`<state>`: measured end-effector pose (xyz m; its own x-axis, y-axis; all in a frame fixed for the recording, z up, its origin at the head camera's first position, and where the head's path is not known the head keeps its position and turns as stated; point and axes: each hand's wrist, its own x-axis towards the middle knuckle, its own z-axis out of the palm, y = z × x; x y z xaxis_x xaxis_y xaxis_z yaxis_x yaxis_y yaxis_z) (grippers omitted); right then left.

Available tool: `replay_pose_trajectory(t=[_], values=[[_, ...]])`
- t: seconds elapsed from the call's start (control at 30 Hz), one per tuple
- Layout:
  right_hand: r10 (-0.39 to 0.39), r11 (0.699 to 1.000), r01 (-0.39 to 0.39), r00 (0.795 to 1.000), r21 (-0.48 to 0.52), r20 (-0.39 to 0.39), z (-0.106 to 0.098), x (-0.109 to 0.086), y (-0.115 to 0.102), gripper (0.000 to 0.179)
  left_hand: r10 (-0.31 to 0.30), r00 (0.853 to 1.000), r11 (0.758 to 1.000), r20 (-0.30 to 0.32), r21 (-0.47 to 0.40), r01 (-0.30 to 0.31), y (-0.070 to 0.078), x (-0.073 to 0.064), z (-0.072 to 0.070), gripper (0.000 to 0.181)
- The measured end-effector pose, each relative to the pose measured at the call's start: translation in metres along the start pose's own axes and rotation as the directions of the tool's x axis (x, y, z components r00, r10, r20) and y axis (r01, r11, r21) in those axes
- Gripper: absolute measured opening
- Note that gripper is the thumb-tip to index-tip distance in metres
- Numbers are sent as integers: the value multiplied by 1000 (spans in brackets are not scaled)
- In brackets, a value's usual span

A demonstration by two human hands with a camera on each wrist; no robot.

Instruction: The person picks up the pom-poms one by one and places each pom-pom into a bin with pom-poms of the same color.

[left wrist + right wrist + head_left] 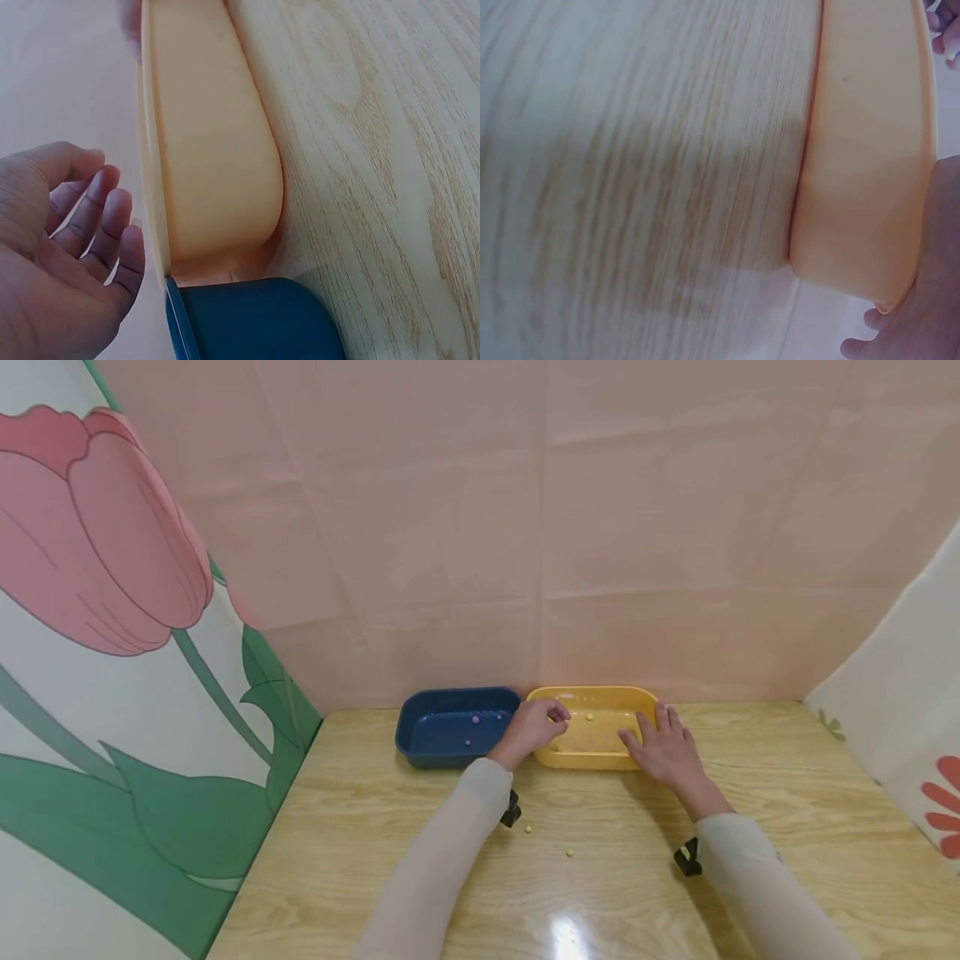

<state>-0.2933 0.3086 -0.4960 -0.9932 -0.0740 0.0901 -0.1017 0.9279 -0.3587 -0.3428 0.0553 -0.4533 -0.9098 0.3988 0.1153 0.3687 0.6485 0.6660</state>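
A yellow tray (600,762) stands right of a dark blue tray (457,762), nearly touching it. My left hand (531,727) hovers over the yellow tray's left end, its fingers bent and the thumb close to the index fingertip. Whether a small bead sits between those tips cannot be told. At the yellow tray's right end rests my right hand (666,752), fingers straight and spread over the rim. Inside the yellow tray lies a small yellow bead (589,717). Purple beads (476,720) are scattered in the blue tray, whose near right corner my left wrist covers.
Two loose yellow beads, one nearer the trays (528,829) and one farther forward (569,853), lie on the wooden table (360,860). A pink cloth (435,543) hangs right behind the trays. Flower-printed sheets flank the table on both sides.
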Motion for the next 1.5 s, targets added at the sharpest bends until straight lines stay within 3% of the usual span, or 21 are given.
replay_pose_trajectory(t=[0.43,0.87,1.5], values=[[-3,1000,3,1000,7,-4,0,-1,-1,81,-39,999,999,-10,24,39,-1,5,3,7],[1,1000,-1,1000,14,9,1,0,-1,81,-28,999,1000,-31,-8,28,-6,3,-4,23],[2,1000,-2,1000,14,14,0,0,2,82,73,997,997,-15,-27,-73,-20,-26,-13,23]])
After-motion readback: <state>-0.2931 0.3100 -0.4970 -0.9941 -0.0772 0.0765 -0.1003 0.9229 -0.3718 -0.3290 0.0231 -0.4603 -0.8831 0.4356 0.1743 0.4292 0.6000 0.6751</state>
